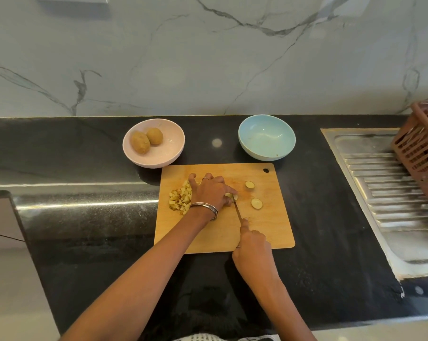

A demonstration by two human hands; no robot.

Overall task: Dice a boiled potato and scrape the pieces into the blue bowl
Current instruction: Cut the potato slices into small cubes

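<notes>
Pale, brown-skinned potato cubes (181,197) lie heaped on the board (269,225). The left hand (211,191) pinches a potato piece (232,196); the right hand (253,244) grips the knife (237,211).

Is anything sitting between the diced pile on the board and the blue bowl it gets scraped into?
The left hand rests on the cutting board beside the diced potato, on the side toward the blue bowl, holding the remaining piece. Beyond it, only a loose slice lies near that path.
</notes>
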